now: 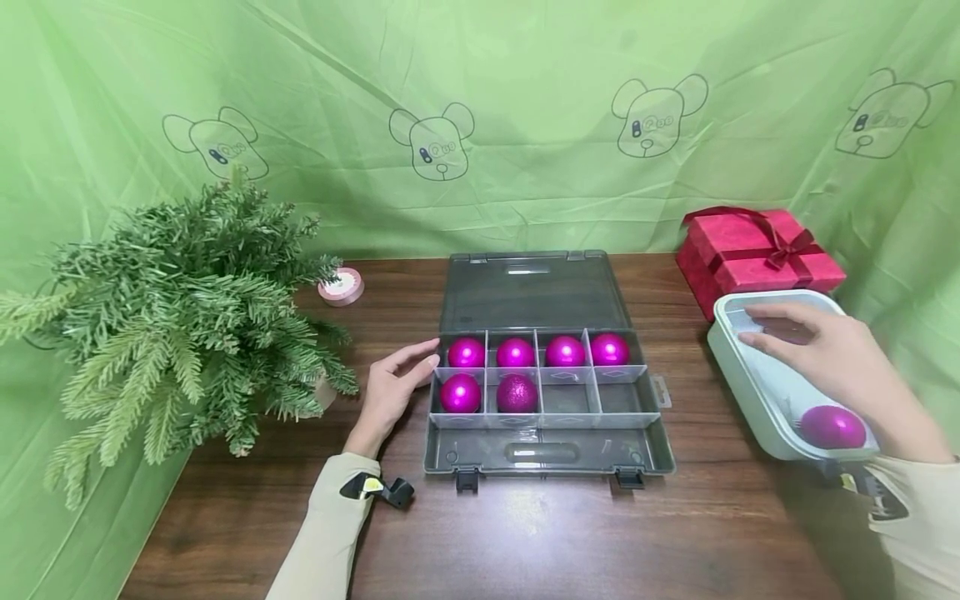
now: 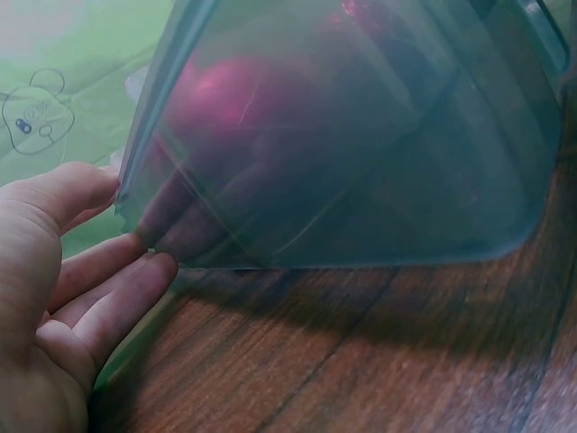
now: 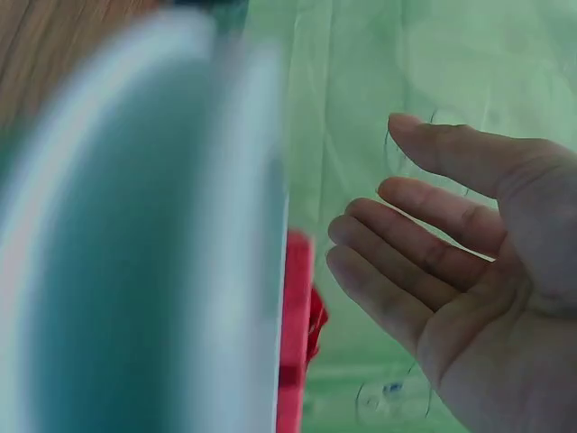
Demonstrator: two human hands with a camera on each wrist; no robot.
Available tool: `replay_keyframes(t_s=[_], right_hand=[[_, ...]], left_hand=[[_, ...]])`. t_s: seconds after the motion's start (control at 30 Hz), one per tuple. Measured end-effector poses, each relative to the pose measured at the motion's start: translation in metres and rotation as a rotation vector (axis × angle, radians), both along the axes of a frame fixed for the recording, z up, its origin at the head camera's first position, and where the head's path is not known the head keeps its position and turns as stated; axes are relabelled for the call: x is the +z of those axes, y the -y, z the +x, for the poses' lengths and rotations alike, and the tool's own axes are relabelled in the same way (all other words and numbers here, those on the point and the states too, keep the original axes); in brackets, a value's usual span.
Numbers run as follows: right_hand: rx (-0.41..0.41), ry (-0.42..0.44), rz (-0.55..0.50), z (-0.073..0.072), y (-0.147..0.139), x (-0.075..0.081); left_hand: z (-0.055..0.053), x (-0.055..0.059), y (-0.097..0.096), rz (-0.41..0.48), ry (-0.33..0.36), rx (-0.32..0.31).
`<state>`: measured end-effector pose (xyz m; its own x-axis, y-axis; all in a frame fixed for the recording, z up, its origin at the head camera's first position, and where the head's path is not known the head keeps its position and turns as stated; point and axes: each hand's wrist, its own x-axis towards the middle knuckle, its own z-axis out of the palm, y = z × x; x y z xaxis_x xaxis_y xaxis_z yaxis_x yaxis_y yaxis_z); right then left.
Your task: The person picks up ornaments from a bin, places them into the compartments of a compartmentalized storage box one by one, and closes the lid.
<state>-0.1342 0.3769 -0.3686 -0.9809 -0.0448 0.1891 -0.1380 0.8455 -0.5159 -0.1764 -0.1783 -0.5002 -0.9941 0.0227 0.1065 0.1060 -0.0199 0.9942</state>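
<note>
The work surface is a brown wood-grain table (image 1: 525, 542). Green fabric (image 1: 525, 200), printed with outlined animal heads, encloses the far, left and right sides.

Count of items: one compartment case (image 1: 536, 454), its lid (image 1: 536, 292) laid back toward the far side; one pale blue-green bin (image 1: 738, 400); one artificial tree (image 1: 195, 325) at left; one ribbon roll (image 1: 341, 287) beside the tree; one red gift box (image 1: 708, 262) with a bow at far right. Seven magenta balls are visible. The case holds six: four in the far row of cells and two in the left cells of the near row. Of these, one glitter ball (image 1: 517, 393) sits in the near row; the other five are glossy. The seventh, a loose ball (image 1: 832, 427), lies in the near end of the bin.

The right hand (image 1: 832, 346) is over the bin, thumb and fingers spread wide. The loose ball lies on the near side of this hand, apart from its fingertips. The left hand (image 1: 386, 400) is partly open, its fingertips touching the left wall of the case near the far row.
</note>
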Motion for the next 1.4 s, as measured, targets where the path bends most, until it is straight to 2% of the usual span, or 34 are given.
replay_keyframes(t_s=[0.07, 0.27, 0.6, 0.93, 1.17, 1.4], right_hand=[[-0.061, 0.037, 0.017, 0.002, -0.011, -0.002], [-0.145, 0.008, 0.007, 0.002, -0.033, -0.011], [-0.152, 0.029, 0.038, -0.001, -0.046, -0.018], [-0.141, 0.007, 0.052, -0.004, -0.060, -0.037], [-0.182, -0.006, 0.055, -0.002, -0.061, -0.043], [-0.170, 0.034, 0.075, -0.005, -0.064, -0.046]], left_hand=[[0.000, 0.000, 0.000, -0.003, 0.001, 0.000], [0.000, 0.000, 0.000, -0.005, 0.000, 0.001], [0.000, 0.001, 0.000, 0.004, 0.006, 0.003], [0.001, -0.003, 0.001, -0.005, 0.004, 0.005], [0.002, -0.003, 0.001, -0.009, -0.002, 0.005], [0.001, -0.003, 0.001, 0.002, -0.013, -0.001]])
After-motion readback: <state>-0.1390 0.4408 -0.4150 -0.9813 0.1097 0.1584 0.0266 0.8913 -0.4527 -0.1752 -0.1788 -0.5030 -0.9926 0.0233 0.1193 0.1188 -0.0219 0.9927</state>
